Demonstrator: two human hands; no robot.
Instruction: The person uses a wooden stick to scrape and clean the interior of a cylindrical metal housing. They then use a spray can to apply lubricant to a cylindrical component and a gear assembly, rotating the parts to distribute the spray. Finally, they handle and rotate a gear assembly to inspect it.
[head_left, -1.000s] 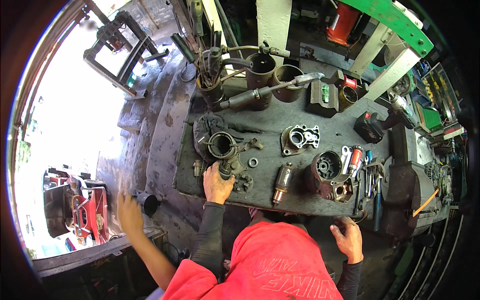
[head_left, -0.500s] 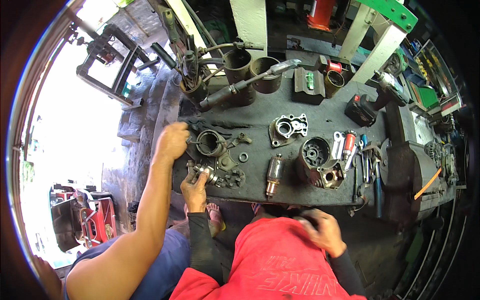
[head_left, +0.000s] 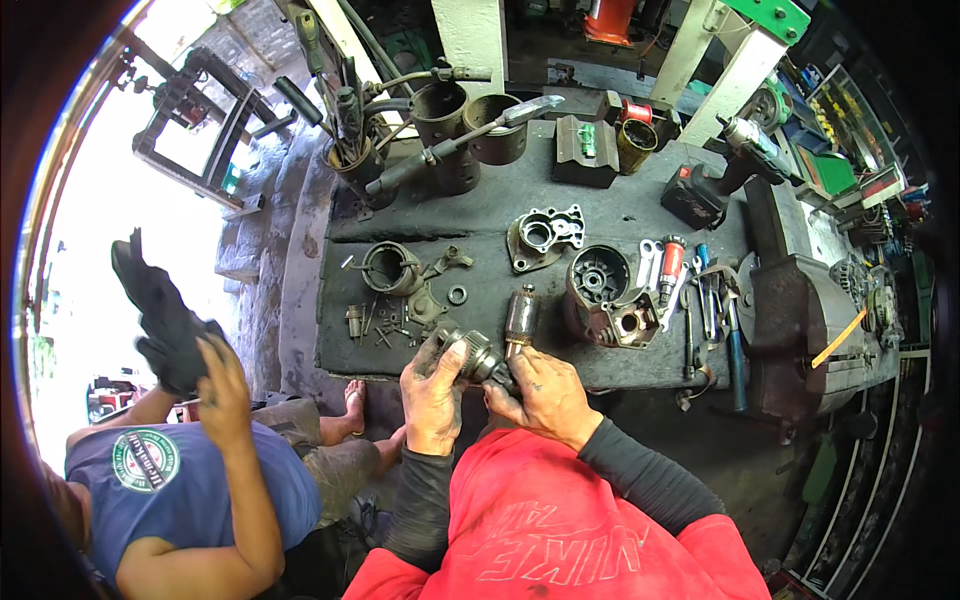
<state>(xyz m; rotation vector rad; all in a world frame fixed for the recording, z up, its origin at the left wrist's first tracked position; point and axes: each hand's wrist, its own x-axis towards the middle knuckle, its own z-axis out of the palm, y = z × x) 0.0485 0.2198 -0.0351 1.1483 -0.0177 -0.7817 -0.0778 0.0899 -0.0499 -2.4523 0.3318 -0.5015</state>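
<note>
My left hand [head_left: 433, 390] is closed around a ribbed, shiny metal starter drive gear [head_left: 478, 354]. My right hand [head_left: 548, 396] grips the darker end of the same piece, its fingers wrapped round it. Both hands meet just over the bench's front edge. Right behind them stands a starter armature [head_left: 521, 318] with a dark middle. To the left on the bench are a hollow cylindrical housing [head_left: 390, 270], a bracket-like metal part [head_left: 425, 305], a small ring [head_left: 457, 295] and several loose bolts [head_left: 385, 328].
A co-worker at left holds up a black cloth or glove [head_left: 170, 320]. The bench also carries a pale cast housing [head_left: 545, 236], a larger round housing [head_left: 603, 280], wrenches [head_left: 655, 265], a cordless impact wrench [head_left: 715, 185], tool-filled cans [head_left: 365, 175] and a vise [head_left: 800, 310].
My right hand has come up from beside the red shirt to grip the gear piece. My left hand has moved right with it. The co-worker's hand has left the bench, lifting the black cloth.
</note>
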